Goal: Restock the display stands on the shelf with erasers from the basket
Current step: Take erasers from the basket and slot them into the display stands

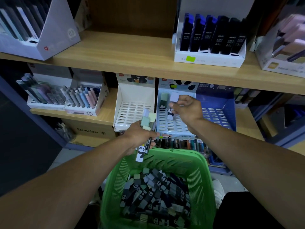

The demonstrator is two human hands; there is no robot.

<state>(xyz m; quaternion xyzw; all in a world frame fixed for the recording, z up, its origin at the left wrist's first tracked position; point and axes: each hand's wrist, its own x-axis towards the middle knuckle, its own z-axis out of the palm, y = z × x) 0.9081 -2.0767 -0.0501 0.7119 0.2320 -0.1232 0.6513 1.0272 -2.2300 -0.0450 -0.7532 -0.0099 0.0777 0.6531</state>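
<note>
Head view: your left hand (pixel 140 138) grips bundle of panda erasers (pixel 147 128), pastel ends up, above far rim of green basket (pixel 165 160). Your right hand (pixel 187 108) reaches into middle display stand (pixel 175 124) on lower shelf (pixel 105 116), fingertips pinching lilac panda eraser (pixel 171 113) over slotted tray. Green-topped eraser (pixel 163 100) stands at that stand's back left. White display stand (pixel 134 111) just left, blue stand (pixel 217 113) just right. Basket holds heap of loose erasers (pixel 155 195).
</note>
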